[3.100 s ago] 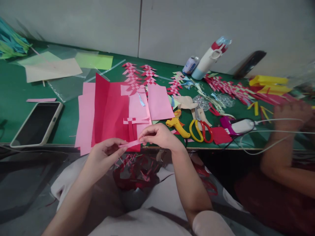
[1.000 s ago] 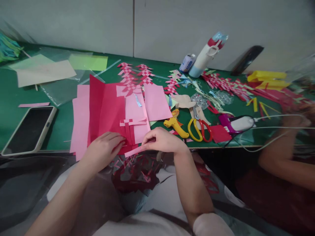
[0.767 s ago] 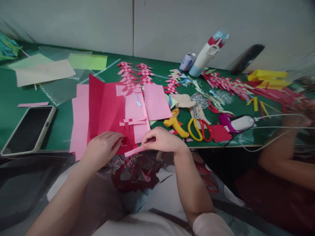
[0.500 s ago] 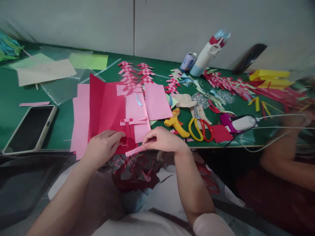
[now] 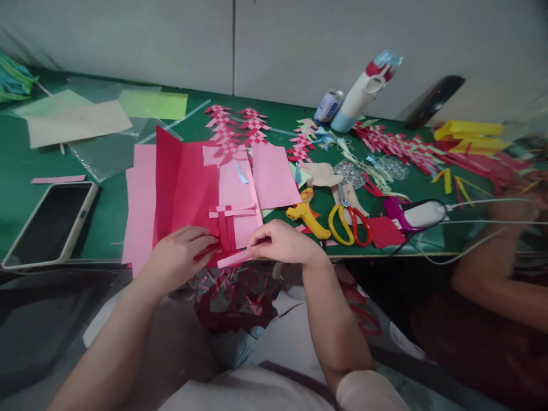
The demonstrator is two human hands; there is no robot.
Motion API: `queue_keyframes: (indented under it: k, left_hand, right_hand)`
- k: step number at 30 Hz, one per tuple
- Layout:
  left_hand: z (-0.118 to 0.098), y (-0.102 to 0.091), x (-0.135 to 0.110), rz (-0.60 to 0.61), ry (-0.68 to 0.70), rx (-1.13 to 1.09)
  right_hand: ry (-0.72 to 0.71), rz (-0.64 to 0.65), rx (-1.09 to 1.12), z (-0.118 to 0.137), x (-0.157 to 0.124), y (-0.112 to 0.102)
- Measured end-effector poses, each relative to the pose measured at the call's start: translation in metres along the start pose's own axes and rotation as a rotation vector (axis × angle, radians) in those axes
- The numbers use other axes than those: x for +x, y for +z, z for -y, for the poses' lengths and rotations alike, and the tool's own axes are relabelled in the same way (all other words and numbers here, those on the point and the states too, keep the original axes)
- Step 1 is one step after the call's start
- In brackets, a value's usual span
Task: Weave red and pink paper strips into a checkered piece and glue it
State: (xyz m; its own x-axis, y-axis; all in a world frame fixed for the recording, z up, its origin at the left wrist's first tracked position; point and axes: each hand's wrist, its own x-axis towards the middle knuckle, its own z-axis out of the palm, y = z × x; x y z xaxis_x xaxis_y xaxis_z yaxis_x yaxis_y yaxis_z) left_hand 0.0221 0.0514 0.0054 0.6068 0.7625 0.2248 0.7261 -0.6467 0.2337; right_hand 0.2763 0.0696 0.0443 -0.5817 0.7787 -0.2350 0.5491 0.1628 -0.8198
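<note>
At the table's near edge my right hand (image 5: 280, 244) pinches a light pink paper strip (image 5: 233, 260) that sticks out to the left. My left hand (image 5: 177, 256) is closed on a red strip (image 5: 206, 250) that belongs to a small red-and-pink woven piece (image 5: 229, 218). The woven piece lies on a folded red sheet (image 5: 186, 188) and pink sheets (image 5: 141, 211). A see-through bag of red and pink woven scraps (image 5: 233, 297) rests on my lap below both hands.
A phone (image 5: 47, 225) lies at the left on the green table (image 5: 25, 165). Right of my hands are a yellow glue gun (image 5: 307, 216), scissors (image 5: 349, 224), a purple-white tool (image 5: 413, 216) with a cable, finished woven pieces (image 5: 237, 128), a bottle (image 5: 359, 94). Another person's arm (image 5: 492, 279) is at the right.
My hands parted from one shared pink strip. The left hand dropped to the red sheet and gripped a red strip, lifting it slightly. The right hand stays low with the pink strip.
</note>
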Motion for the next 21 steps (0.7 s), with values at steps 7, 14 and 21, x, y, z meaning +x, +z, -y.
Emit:
queue_keyframes:
  k: [7, 14, 21]
  left_hand:
    - [0.001, -0.003, 0.0, -0.063, -0.067, -0.048]
    - [0.003, -0.007, 0.0, -0.061, -0.169, -0.139]
    - [0.004, -0.008, 0.0, -0.048, -0.172, -0.184]
  right_hand:
    - [0.014, -0.09, 0.069, -0.004, 0.005, 0.007]
    - [-0.009, -0.194, 0.219, -0.005, 0.016, 0.015]
    - [0.043, -0.138, 0.103, 0.002, 0.02, 0.015]
